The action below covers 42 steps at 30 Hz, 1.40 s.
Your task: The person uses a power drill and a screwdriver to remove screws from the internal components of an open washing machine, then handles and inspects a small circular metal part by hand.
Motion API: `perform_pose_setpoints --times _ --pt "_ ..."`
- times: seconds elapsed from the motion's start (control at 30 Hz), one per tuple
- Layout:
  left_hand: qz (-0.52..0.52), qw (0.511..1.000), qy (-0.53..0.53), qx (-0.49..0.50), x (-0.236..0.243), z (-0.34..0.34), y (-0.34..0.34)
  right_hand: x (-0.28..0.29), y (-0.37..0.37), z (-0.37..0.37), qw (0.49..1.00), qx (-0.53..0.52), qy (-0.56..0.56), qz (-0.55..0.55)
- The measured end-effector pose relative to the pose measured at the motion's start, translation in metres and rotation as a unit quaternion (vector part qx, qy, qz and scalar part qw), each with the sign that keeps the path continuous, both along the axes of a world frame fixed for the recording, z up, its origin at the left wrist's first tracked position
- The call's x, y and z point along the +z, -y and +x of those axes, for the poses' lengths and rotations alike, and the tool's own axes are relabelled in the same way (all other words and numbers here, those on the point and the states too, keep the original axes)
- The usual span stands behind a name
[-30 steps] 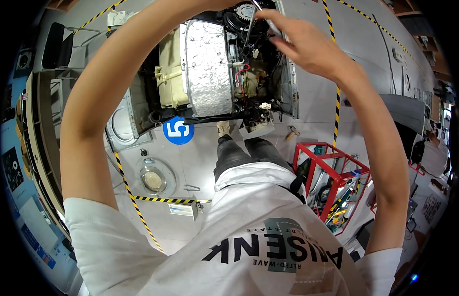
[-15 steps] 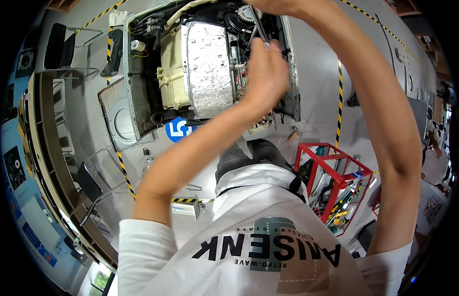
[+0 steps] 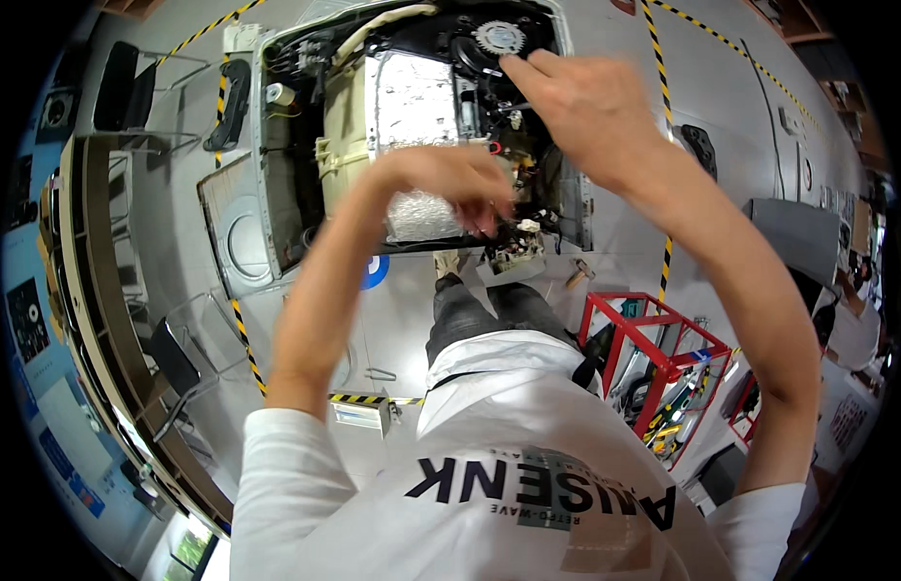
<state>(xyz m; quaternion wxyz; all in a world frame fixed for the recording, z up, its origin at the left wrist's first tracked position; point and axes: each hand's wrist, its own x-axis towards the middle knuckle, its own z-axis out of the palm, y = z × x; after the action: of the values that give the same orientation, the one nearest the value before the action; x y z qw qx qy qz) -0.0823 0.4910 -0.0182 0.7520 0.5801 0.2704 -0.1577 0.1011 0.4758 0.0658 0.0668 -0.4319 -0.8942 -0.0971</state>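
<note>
An opened appliance [image 3: 295, 165] stands below me, its top off, showing a foil-wrapped drum housing [image 3: 417, 97], a cream plastic duct [image 3: 339, 136], a round fan [image 3: 499, 37] and tangled wiring [image 3: 518, 242]. My left hand [image 3: 455, 179] reaches in over the foil housing, fingers curled down into the wires at the front right; whether it grips anything is hidden. My right hand [image 3: 586, 107] is higher, just right of the fan, pinched on a thin dark tool [image 3: 499, 105] that points left into the machine.
A detached grey panel with a round opening [image 3: 239, 242] leans at the appliance's left. A red wire-frame cart with tools [image 3: 654, 358] stands at my right. A curved bench [image 3: 82, 290], a black chair [image 3: 131, 87], yellow-black floor tape [image 3: 666, 261] and a small box [image 3: 358, 412] surround me.
My left arm swung in from the far left and down into the wiring. My right hand drew back to the right, beside the fan.
</note>
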Motion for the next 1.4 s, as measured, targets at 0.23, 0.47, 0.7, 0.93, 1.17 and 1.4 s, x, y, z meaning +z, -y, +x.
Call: perform_pose_setpoints --times 0.23,0.47,0.7,0.93,1.17,1.4 --pt "0.191 0.951 0.043 0.238 0.079 0.071 -0.091 -0.008 -0.017 -0.021 0.992 0.059 -0.095 0.064" --pt "0.082 0.994 0.064 0.025 0.071 0.127 -0.118 -0.018 -0.004 -0.024 0.996 0.069 -0.047 0.001" --pt "0.167 0.961 0.01 0.22 0.061 0.106 -0.13 -0.016 0.012 -0.02 0.993 0.074 -0.05 -0.077" --pt "0.116 0.841 0.062 0.525 0.011 0.023 -0.121 -0.022 0.023 0.034 0.937 -0.05 -0.311 -0.152" --pt "0.097 0.702 0.15 0.69 0.023 0.007 -0.007 -0.028 -0.056 0.086 0.754 -0.195 -0.492 -0.39" --pt "-0.026 0.724 0.154 0.672 0.03 0.064 0.054 -0.046 -0.132 -0.014 0.889 -0.184 -0.343 -0.243"
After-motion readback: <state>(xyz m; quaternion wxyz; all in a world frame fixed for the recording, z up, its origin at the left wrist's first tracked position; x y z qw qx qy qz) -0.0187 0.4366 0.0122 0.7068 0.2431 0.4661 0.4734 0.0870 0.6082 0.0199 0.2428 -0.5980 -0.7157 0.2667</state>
